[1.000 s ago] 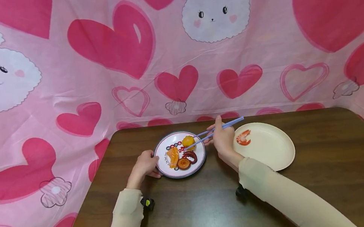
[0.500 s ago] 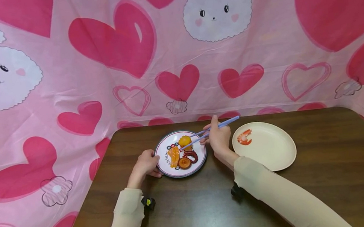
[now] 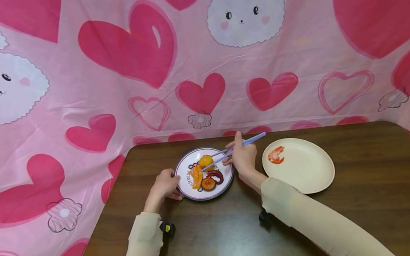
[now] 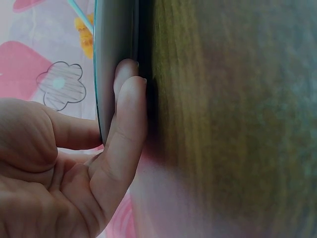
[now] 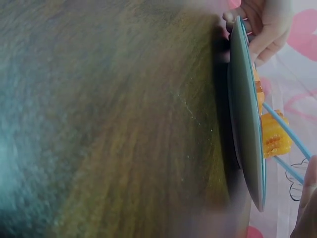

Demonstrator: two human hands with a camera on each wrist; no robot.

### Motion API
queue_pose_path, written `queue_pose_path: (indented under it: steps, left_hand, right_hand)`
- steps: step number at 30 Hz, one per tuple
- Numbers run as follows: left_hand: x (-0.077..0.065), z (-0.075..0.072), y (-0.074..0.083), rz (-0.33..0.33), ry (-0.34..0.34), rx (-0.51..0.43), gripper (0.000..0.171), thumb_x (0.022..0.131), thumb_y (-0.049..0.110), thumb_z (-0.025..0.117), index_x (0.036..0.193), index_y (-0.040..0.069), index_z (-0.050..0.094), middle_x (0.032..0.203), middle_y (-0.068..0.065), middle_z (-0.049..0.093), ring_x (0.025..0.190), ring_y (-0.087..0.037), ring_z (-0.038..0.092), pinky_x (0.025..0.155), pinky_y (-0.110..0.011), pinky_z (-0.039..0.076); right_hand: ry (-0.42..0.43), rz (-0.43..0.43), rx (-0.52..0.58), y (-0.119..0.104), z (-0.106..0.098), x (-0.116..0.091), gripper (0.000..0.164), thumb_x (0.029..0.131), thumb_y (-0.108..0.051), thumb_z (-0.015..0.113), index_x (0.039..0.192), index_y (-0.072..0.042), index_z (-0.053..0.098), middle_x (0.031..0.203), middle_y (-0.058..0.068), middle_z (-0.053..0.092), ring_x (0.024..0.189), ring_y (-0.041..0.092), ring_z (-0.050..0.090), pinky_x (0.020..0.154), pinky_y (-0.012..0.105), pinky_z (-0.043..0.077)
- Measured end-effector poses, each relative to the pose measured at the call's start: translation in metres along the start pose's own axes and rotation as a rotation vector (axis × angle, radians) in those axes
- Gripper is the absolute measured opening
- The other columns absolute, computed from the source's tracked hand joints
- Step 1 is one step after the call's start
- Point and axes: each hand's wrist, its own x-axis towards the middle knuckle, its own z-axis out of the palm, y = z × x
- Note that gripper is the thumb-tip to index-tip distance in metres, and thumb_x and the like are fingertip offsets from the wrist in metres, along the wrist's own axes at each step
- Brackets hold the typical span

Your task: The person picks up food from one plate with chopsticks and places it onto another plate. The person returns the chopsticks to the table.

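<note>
My left hand [image 3: 166,184] grips the left rim of a round white plate [image 3: 185,188] with a dark blue edge. In the left wrist view, the fingers [image 4: 130,111] curl beneath it. Blue chopsticks [image 3: 254,138] are held in my right hand [image 3: 245,157], over the plate's right side. Their tips straddle a yellow piece of corn on the cob [image 3: 205,161]; whether they pinch it I cannot tell. Around it on the plate lie an orange, white-striped salmon slice [image 3: 196,177], a dark red octopus tentacle [image 3: 217,176] and a round brown slice [image 3: 208,184].
To the right, a cream oval plate [image 3: 309,166] stands on the brown wooden table [image 3: 218,237], with a shrimp [image 3: 276,155] near its left rim. A pink cloth [image 3: 196,60] with hearts and rabbits hangs behind and at the sides.
My right hand and the chopsticks have moved left. The corn has shifted a little left on the plate along with them. My left hand keeps its hold on the rim.
</note>
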Motion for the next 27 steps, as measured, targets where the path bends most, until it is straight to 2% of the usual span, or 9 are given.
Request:
queue_pose_path:
  steps: [9, 16, 27]
  left_hand:
    - [-0.0008, 0.0001, 0.0002, 0.0, -0.002, 0.0, 0.021, 0.111, 0.013, 0.054, 0.123, -0.005, 0.052, 0.088, -0.022, 0.061, 0.06, -0.027, 0.069, 0.058, -0.036, 0.064]
    - [-0.0008, -0.0004, 0.0011, -0.001, -0.004, 0.004, 0.021, 0.111, 0.012, 0.054, 0.123, -0.005, 0.053, 0.088, -0.022, 0.061, 0.06, -0.027, 0.069, 0.058, -0.036, 0.064]
    - [-0.0023, -0.001, 0.0029, 0.0, -0.006, 0.007, 0.022, 0.111, 0.013, 0.054, 0.124, -0.005, 0.053, 0.088, -0.022, 0.061, 0.061, -0.027, 0.069, 0.059, -0.035, 0.064]
  right_hand:
    - [0.01, 0.016, -0.007, 0.0031, 0.0001, 0.0016, 0.062, 0.113, -0.046, 0.044, 0.091, 0.006, 0.071, 0.076, 0.026, 0.071, 0.045, 0.022, 0.068, 0.042, 0.033, 0.058]
    - [-0.015, 0.006, 0.015, 0.0021, -0.005, 0.0018, 0.065, 0.113, -0.046, 0.044, 0.095, 0.011, 0.071, 0.079, 0.031, 0.071, 0.046, 0.021, 0.068, 0.044, 0.038, 0.06]
    - [-0.015, 0.007, 0.007, 0.0047, -0.0069, 0.0029, 0.064, 0.113, -0.047, 0.045, 0.093, 0.008, 0.071, 0.083, 0.034, 0.07, 0.046, 0.021, 0.069, 0.045, 0.037, 0.06]
